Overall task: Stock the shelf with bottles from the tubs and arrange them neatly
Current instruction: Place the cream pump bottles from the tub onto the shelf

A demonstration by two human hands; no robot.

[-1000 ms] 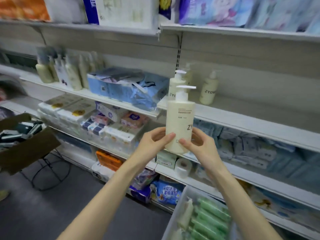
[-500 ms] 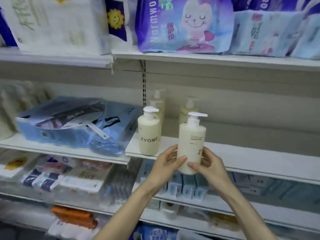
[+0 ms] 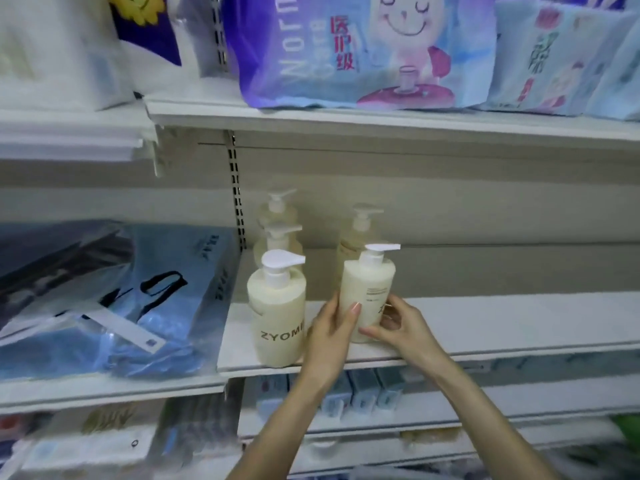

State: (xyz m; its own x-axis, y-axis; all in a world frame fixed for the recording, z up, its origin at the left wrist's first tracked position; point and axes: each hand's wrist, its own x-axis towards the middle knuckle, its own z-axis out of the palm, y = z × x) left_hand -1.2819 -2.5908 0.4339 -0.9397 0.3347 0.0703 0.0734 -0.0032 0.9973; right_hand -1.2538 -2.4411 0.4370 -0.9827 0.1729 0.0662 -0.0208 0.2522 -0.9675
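Cream pump bottle (image 3: 367,292) gripped low by both my hands | left hand (image 3: 329,337) curled round its left side, thumb on the front | right hand (image 3: 401,327) pinching its right side | long axis upright, spout pointing right | base at the shelf (image 3: 485,323) front, just right of the ZYOME bottle (image 3: 277,317)

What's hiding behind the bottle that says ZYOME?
Two more pump bottles stand in a row behind the ZYOME bottle: a middle bottle and a back bottle. Only their pumps and tops show; their bodies and labels are covered.
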